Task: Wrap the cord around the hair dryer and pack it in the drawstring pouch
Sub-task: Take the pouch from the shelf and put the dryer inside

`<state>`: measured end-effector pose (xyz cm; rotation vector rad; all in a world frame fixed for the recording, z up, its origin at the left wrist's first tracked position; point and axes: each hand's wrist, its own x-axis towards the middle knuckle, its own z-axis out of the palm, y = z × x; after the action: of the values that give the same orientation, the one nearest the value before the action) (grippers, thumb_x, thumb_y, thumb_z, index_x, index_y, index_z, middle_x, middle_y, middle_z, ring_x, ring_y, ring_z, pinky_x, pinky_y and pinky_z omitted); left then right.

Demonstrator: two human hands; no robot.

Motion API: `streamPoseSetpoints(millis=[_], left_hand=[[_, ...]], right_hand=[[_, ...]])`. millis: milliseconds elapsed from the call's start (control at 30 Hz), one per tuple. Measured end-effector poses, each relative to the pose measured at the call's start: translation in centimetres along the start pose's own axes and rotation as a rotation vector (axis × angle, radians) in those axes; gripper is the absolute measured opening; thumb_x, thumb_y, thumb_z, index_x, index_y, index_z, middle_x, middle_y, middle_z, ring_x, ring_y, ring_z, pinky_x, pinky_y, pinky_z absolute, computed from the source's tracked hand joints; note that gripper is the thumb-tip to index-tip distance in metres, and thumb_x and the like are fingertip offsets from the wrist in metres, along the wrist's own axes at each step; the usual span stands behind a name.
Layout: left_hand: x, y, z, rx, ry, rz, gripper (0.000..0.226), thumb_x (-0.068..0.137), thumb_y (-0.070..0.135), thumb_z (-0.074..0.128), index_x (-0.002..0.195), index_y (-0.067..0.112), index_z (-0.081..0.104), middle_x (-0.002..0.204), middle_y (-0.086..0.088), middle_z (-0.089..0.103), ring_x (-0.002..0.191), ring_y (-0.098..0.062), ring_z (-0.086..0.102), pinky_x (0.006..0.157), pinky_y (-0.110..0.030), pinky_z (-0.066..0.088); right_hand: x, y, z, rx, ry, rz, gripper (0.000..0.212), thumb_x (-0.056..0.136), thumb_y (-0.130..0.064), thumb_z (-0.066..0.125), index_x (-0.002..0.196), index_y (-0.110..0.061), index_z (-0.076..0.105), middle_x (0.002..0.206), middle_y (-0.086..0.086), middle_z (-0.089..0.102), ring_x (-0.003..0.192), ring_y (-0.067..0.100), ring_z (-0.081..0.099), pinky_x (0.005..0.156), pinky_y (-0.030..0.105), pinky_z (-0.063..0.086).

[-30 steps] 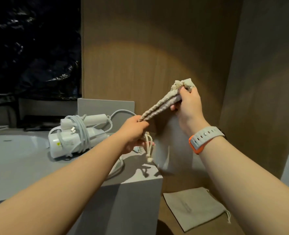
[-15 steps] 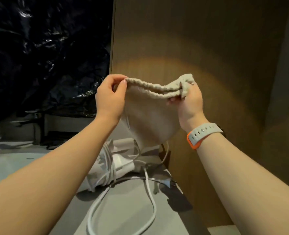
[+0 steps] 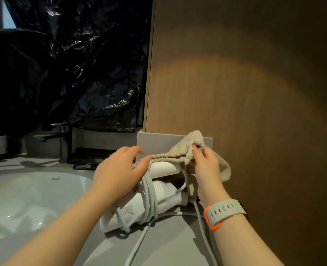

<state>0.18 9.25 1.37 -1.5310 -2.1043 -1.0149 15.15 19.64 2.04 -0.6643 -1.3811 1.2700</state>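
Now left hand (image 3: 120, 173) and right hand (image 3: 206, 166) pinch the pouch (image 3: 178, 152) over the hair dryer (image 3: 164, 196), label (image 3: 128, 210) unreadable.

There is one dryer (image 3: 166, 204), one cord (image 3: 150, 196) and one pouch (image 3: 180, 150). Two hands show: one left hand (image 3: 118, 173) and one right hand (image 3: 206, 166), with one watch (image 3: 224, 210). There is also one sink (image 3: 24, 198).

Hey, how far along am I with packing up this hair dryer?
Done: cord is looped around the hair dryer, though some trails on the counter. In hand: right hand pinches the pouch rim; left hand is by its other end. Left: bagging the dryer.
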Motion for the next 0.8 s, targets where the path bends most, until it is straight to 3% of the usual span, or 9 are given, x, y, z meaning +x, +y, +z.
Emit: streamPoseSetpoints(millis=[167, 300, 400, 467, 533, 667, 800], left_hand=[[-0.3, -1.2, -0.4, -0.224, -0.195, -0.069, 0.064, 0.072, 0.075, 0.036, 0.121, 0.037, 0.051, 0.111, 0.013, 0.057, 0.094, -0.008, 0.057, 0.082, -0.031, 0.049], [-1.6, -2.1, -0.1, -0.240, -0.183, -0.003, 0.049, 0.076, 0.070, 0.042, 0.117, 0.044, 0.045, 0.107, 0.019, 0.056, 0.088, 0.001, 0.052, 0.071, -0.021, 0.042], [-3.4, -3.6, 0.0, -0.344, -0.209, 0.067, 0.070, 0.066, 0.072, 0.058, 0.127, 0.054, 0.029, 0.126, 0.023, 0.043, 0.107, 0.002, 0.046, 0.085, -0.021, 0.039], [-4.1, -4.2, -0.2, -0.354, -0.268, 0.073, 0.087, 0.053, 0.074, 0.066, 0.123, 0.065, 0.015, 0.131, 0.029, 0.033, 0.118, 0.002, 0.039, 0.094, -0.022, 0.036], [-4.3, -4.6, -0.2, -0.300, -0.283, 0.093, 0.094, 0.044, 0.070, 0.067, 0.116, 0.072, 0.007, 0.130, 0.030, 0.030, 0.120, 0.001, 0.035, 0.096, -0.023, 0.033], [-4.2, -4.4, -0.7, -0.251, -0.392, 0.026, 0.108, 0.034, 0.067, 0.071, 0.104, 0.083, -0.009, 0.125, 0.014, 0.031, 0.114, -0.010, 0.039, 0.093, -0.027, 0.035], [-4.0, -4.6, -2.0, -0.262, -0.561, 0.011, 0.122, 0.045, 0.044, 0.089, 0.105, 0.081, -0.011, 0.129, 0.015, 0.022, 0.120, -0.013, 0.035, 0.101, -0.030, 0.035]], right_hand=[[0.4, 1.2, -0.1, -0.058, -0.009, -0.051, 0.015, 0.096, -0.024, 0.047, 0.092, -0.022, 0.062, 0.095, 0.002, 0.068, 0.091, 0.016, 0.065, 0.078, 0.031, 0.053], [-0.1, 2.4, -0.2, -0.047, -0.021, -0.028, 0.020, 0.099, -0.024, 0.041, 0.103, -0.024, 0.060, 0.103, 0.002, 0.066, 0.099, 0.019, 0.062, 0.087, 0.037, 0.051], [-0.2, 2.6, 0.1, 0.055, -0.041, -0.009, 0.022, 0.100, -0.024, 0.037, 0.095, -0.032, 0.057, 0.104, 0.003, 0.064, 0.098, 0.019, 0.062, 0.089, 0.040, 0.052], [-0.2, 2.7, 0.3, 0.094, -0.039, -0.001, 0.021, 0.100, -0.024, 0.038, 0.094, -0.033, 0.056, 0.106, 0.003, 0.065, 0.099, 0.020, 0.063, 0.086, 0.040, 0.054], [-0.1, 2.8, 0.3, 0.120, -0.040, 0.001, 0.021, 0.100, -0.025, 0.038, 0.095, -0.035, 0.056, 0.107, 0.002, 0.065, 0.098, 0.020, 0.063, 0.079, 0.038, 0.055], [0.0, 2.7, 0.1, 0.102, -0.040, 0.002, 0.020, 0.100, -0.026, 0.039, 0.097, -0.036, 0.056, 0.108, 0.001, 0.064, 0.098, 0.019, 0.063, 0.078, 0.037, 0.055], [-0.2, 2.8, 0.1, 0.093, -0.019, -0.004, 0.019, 0.099, -0.025, 0.039, 0.098, -0.036, 0.055, 0.108, 0.000, 0.063, 0.100, 0.019, 0.061, 0.085, 0.039, 0.055]])
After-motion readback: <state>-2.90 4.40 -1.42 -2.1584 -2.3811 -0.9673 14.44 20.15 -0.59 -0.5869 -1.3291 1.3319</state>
